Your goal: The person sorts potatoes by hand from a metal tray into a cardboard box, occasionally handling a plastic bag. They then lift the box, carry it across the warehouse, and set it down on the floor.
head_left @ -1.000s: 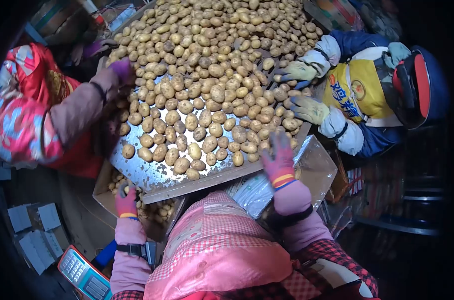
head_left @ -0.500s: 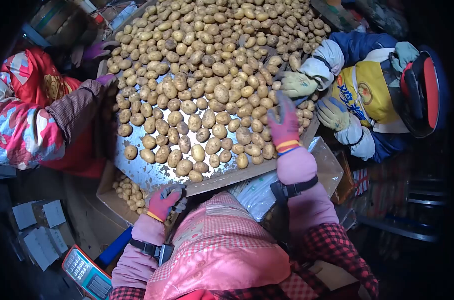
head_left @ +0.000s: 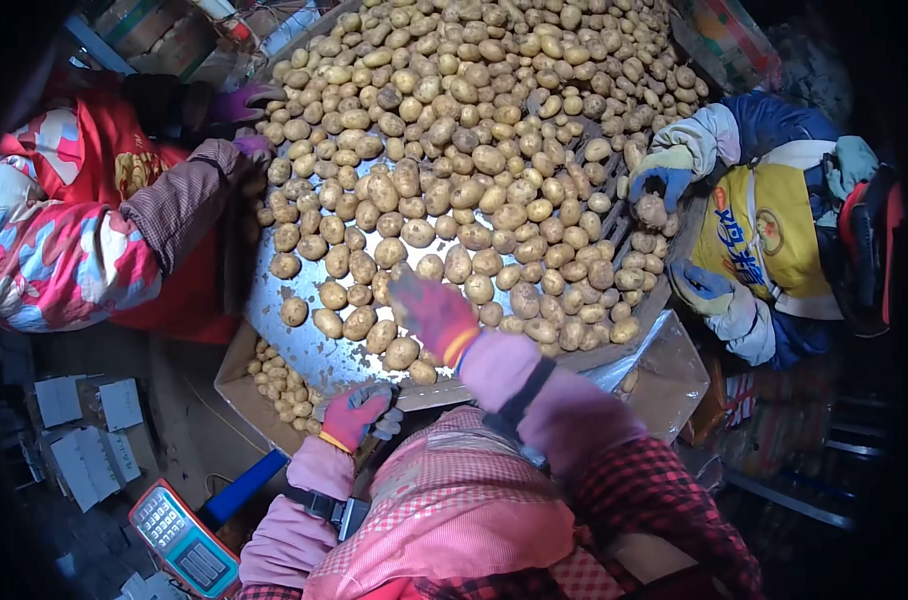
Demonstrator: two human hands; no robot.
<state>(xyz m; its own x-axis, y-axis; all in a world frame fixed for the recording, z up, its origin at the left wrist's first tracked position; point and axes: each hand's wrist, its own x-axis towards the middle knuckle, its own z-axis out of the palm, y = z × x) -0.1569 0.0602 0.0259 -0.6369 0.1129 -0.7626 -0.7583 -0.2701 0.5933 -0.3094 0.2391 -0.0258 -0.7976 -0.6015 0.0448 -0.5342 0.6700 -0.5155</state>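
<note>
My right hand point(head_left: 432, 308), in a pink and grey glove with a yellow-orange cuff, reaches over the potatoes point(head_left: 474, 160) near the front of the metal sorting table point(head_left: 289, 352). Its fingers stretch toward the upper left, slightly blurred, right among several potatoes. My left hand point(head_left: 359, 415), gloved the same way, is at the table's front edge with grey fingers curled; I cannot tell what, if anything, they hold. Below it to the left, a cardboard box point(head_left: 236, 372) contains smaller potatoes point(head_left: 282, 385).
A co-worker in a yellow apron point(head_left: 749, 235) handles a potato point(head_left: 651, 209) at the right side. Another person in a red apron point(head_left: 124, 175) stands at the left with purple gloves by the table. A scale display with keypad point(head_left: 184, 540) sits low left; a plastic-lined box point(head_left: 674, 370) stands right.
My right hand has swung from the table's right side leftward and toward me. My left hand stays at the front edge. The right co-worker's upper hand now has a potato. The view has shifted slightly.
</note>
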